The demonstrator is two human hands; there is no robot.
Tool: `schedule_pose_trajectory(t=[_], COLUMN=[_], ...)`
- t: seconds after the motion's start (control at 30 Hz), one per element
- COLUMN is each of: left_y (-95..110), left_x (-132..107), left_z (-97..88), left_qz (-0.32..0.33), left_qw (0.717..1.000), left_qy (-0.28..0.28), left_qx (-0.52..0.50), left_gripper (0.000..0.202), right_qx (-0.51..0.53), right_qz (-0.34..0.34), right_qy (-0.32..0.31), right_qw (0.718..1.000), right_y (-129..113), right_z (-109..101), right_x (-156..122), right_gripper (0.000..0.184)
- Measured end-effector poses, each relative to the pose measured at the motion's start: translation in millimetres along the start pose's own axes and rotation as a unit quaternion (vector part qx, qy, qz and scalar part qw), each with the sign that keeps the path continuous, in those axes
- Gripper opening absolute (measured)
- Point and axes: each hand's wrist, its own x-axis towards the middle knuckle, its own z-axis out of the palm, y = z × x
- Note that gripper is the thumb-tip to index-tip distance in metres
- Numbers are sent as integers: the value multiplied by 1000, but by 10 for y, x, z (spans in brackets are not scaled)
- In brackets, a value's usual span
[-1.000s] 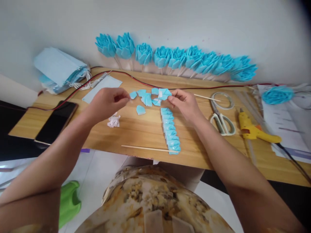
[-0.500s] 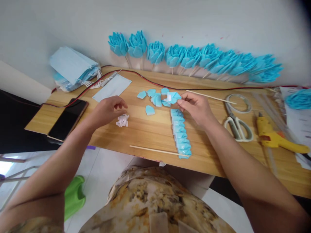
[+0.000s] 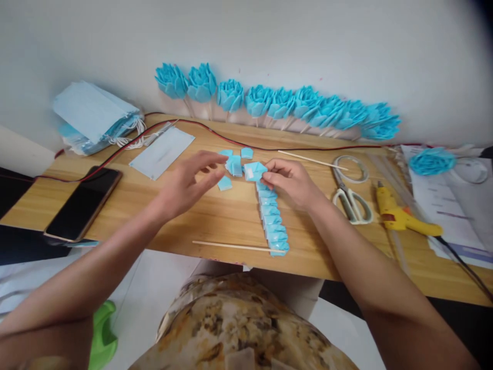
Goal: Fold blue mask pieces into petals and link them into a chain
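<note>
My right hand (image 3: 290,181) pinches a folded blue petal piece (image 3: 254,170) above the wooden table (image 3: 215,213). My left hand (image 3: 188,182) hovers just left of it with fingers stretched out and empty. Several loose blue petal pieces (image 3: 234,163) lie beyond the hands. A row of overlapping blue petals (image 3: 271,218) runs toward me from under my right hand, ending on a thin wooden skewer (image 3: 231,246).
Finished blue flowers (image 3: 277,100) lean on the wall. Scissors (image 3: 348,198), a tape ring (image 3: 351,169), a yellow glue gun (image 3: 400,216) and papers (image 3: 450,205) lie right. A phone (image 3: 82,203), face masks (image 3: 92,115), one flat mask (image 3: 162,152) and a red cable (image 3: 115,154) lie left.
My left hand let go of a white scrap, then rose and opened toward the petal in my right hand. My right hand kept its petal and drew it slightly nearer.
</note>
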Motion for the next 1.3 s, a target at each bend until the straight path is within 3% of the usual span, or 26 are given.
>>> schedule_pose_trajectory(t=[0.17, 0.37, 0.53, 0.67, 0.9, 1.1, 1.2, 1.3], left_y=[113, 146, 264, 251, 147, 58, 40, 74], left_x=[383, 563, 611, 625, 555, 546, 542, 511], left_z=[261, 366, 452, 567, 658, 699, 692, 682], left_qz=[-51, -81, -135, -127, -140, -162, -123, -36], left_qw=[989, 977, 962, 953, 954, 920, 935, 969], left_qy=[-76, -98, -25, 20, 13, -26, 35, 122], left_qx=[-119, -173, -236, -274, -266, -356, -330, -210], left_gripper=[37, 15, 16, 15, 22, 27, 19, 13], right_qx=[2, 25, 146, 85, 22, -14, -35, -51], right_qz=[-10, -9, 4, 10, -15, -30, -29, -27], right_qy=[-7, 8, 50, 41, 72, 75, 101, 124], right_qw=[1000, 1000, 988, 995, 997, 997, 994, 991], right_y=[-18, -16, -4, -57, -34, -25, -28, -24], right_z=[-36, -90, -98, -41, 21, 34, 46, 62], right_x=[-2, 27, 46, 38, 42, 41, 37, 35], right_gripper=[19, 19, 32, 27, 26, 28, 29, 29])
